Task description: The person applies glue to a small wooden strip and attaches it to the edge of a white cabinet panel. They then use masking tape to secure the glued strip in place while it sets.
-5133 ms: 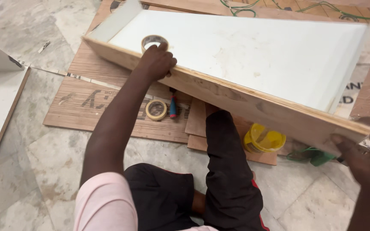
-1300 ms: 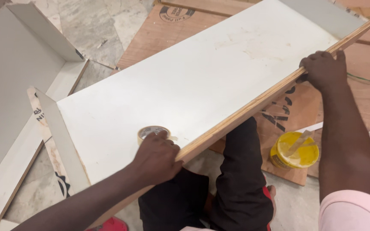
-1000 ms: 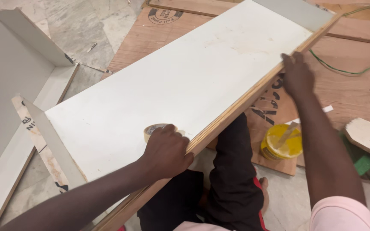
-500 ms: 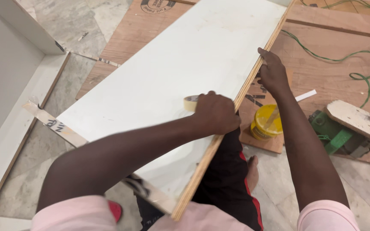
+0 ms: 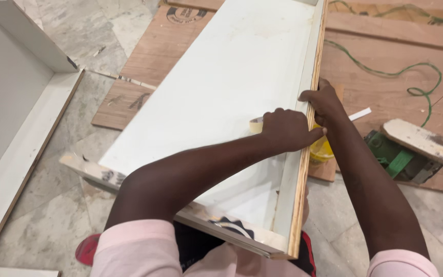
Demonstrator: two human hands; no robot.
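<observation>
I look down at a long white box-like panel with raw plywood edges. It lies across my lap over the marble floor, and its long axis runs from near me up and away to the top of the view. Its far end is cut off there.

My left hand is curled over a roll of tan tape inside the panel, right by the right-hand wall. Most of the roll is hidden under my fingers, so I only see a small bit. My right hand grips the thin plywood side edge from outside, fingers pressed on it. The two hands are just beside each other.

A yellow tub sits under the edge, mostly hidden by my right arm; I cannot tell what is in it. To the right, a green power tool lies on brown plywood sheets under a white-painted wood scrap. A green cord loops there. Another white cabinet part lies at left, partly cut off.
</observation>
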